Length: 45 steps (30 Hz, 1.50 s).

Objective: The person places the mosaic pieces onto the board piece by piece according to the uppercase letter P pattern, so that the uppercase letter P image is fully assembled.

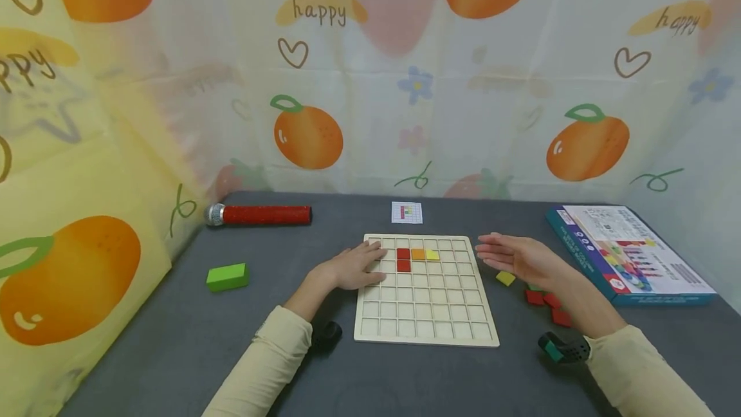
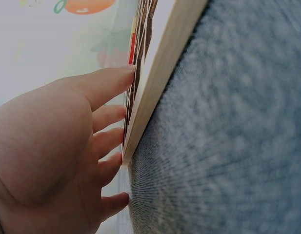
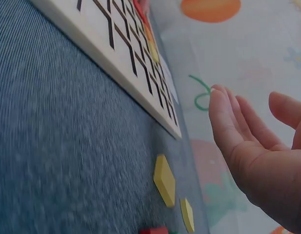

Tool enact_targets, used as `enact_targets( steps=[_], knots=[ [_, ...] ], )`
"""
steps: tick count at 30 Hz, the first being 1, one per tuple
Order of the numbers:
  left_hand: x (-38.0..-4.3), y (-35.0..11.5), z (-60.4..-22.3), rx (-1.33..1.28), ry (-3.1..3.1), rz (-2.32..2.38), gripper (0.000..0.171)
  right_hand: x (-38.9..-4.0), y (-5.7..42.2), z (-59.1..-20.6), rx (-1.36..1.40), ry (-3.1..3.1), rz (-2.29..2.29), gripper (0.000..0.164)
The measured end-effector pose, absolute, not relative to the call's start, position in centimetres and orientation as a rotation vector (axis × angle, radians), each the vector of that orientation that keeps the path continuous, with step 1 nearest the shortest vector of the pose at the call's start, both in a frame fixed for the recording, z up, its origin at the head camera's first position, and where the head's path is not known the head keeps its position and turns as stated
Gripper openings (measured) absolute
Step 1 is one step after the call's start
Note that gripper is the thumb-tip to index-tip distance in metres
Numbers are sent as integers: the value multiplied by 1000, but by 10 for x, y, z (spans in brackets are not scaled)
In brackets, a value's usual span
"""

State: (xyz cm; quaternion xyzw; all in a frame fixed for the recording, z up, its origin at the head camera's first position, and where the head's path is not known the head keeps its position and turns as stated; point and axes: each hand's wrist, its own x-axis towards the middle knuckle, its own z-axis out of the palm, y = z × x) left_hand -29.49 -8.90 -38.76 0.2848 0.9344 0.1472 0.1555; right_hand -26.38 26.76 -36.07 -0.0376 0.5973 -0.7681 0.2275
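Observation:
A pale wooden grid board [image 1: 425,329] lies flat on the dark table. In its upper rows sit two red tiles [image 1: 403,266], an orange tile [image 1: 417,254] and a yellow tile [image 1: 431,255]. My left hand [image 1: 354,267] rests on the board's left edge, fingers spread, thumb [image 2: 109,83] on the grid. Just off the board's right side my right hand [image 1: 518,257] hovers with extended fingers and nothing in it. Beneath it lies a loose yellow tile [image 1: 505,278]; several red tiles [image 1: 561,318] and a partly hidden green one lie near the forearm.
A small printed pattern card [image 1: 407,212] lies behind the board. To the left are a green block [image 1: 228,277] and a red microphone-shaped object [image 1: 260,214]. A flat blue-edged box [image 1: 637,250] takes up the right side. A fruit-printed cloth hangs behind the table.

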Motion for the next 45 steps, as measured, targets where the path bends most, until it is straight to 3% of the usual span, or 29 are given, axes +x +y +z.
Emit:
enact_targets(
  steps=[5,15,26,37,45],
  knots=[
    [-294,-88,-386,826,2664,439,60,-260,285,-362,-100,1596,-2141,26],
    [-295,-90,-387,844,2659,425,60,-251,324,-368,-333,1637,-2068,36],
    [-294,-89,-387,818,2666,418,60,-242,353,-368,-236,1813,-1915,30],
    [-295,-87,-385,812,2661,405,60,-237,379,-377,-364,1945,-1764,35],
    [-295,-88,-385,820,2659,412,60,-230,378,-374,-301,2247,-1490,53]
  ],
)
